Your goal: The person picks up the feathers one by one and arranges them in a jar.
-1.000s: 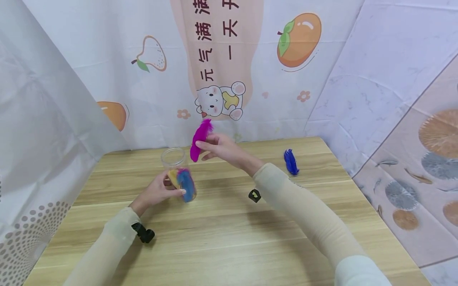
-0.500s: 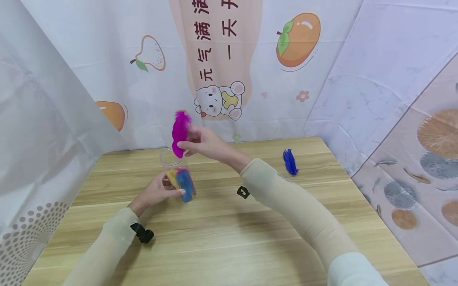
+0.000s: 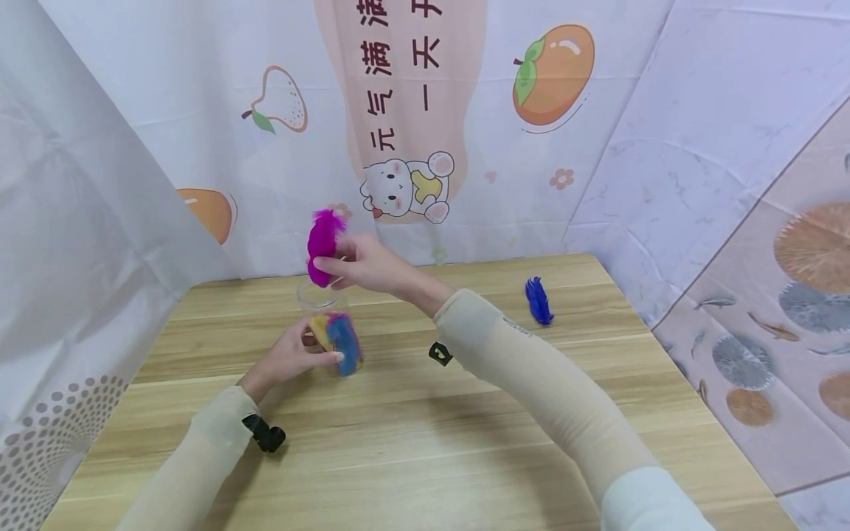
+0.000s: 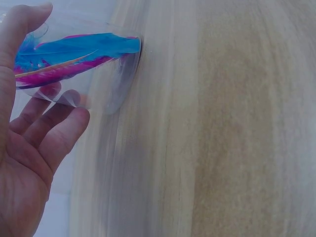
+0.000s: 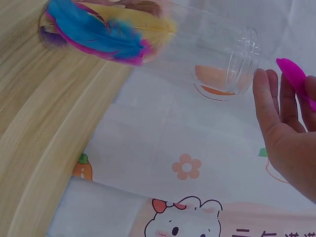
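Observation:
My left hand (image 3: 295, 355) grips a clear jar (image 5: 205, 37) standing upright on the table, thumb on one side and fingers curled round the other. Inside the jar are feathers: a blue feather (image 4: 89, 45) in front, with magenta and a yellow feather (image 5: 131, 20) beside it. The mouth of the jar is uncovered. Just above its rim, my right hand (image 3: 372, 264) pinches a magenta feather (image 3: 323, 247) between thumb and fingers, its fluffy end pointing up. In the right wrist view, the feather's tip is close to the mouth and outside it.
A dark blue feather (image 3: 539, 301) lies at the back right of the wooden table (image 3: 425, 450). Behind the table hangs a white printed curtain (image 3: 505, 147). A black wrist mount (image 3: 265, 434) shows below the left sleeve, another black piece (image 3: 440, 353) below the right.
My right hand has moved left with the magenta feather, from right of the jar to above its mouth, dipping slightly at the end. The left hand and jar have stayed in place.

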{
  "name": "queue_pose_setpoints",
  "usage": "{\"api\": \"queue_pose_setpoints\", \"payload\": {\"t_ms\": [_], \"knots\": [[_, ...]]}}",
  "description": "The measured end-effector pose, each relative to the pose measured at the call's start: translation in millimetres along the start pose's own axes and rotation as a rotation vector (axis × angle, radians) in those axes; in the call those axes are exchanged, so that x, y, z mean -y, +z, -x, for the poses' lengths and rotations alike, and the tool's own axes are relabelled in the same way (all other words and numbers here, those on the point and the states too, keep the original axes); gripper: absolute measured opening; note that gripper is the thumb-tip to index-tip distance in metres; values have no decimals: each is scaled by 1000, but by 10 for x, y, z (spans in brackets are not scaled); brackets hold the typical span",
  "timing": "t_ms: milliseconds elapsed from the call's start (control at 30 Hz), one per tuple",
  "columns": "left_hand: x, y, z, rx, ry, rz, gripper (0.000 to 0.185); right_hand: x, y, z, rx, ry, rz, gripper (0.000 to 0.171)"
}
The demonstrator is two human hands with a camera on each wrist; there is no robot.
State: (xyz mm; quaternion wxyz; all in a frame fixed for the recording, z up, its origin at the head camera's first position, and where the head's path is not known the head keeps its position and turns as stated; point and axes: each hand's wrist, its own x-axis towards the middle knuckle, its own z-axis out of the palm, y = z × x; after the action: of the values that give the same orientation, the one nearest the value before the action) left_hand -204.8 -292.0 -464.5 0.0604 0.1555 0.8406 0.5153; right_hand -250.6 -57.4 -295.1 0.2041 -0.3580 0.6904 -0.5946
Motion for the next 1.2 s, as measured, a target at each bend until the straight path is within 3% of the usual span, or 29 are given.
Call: {"api": "queue_pose_setpoints", "payload": {"t_ms": [400, 467, 600, 700, 1200], "knots": [[-14, 7, 0, 5, 1, -7, 75, -11, -29, -60, -11, -4, 87, 25], [-12, 9, -1, 6, 6, -6, 75, -18, -32, -72, -9, -22, 158, 23], [-21, 15, 5, -3, 1, -4, 74, -33, -33, -106, 15, -91, 429, 14], [-28, 16, 13, -7, -2, -10, 74, -40, -27, -119, 48, -132, 548, 12], [-60, 15, 28, 0, 4, 5, 75, -45, 24, -116, 144, -73, 547, 17]]}}
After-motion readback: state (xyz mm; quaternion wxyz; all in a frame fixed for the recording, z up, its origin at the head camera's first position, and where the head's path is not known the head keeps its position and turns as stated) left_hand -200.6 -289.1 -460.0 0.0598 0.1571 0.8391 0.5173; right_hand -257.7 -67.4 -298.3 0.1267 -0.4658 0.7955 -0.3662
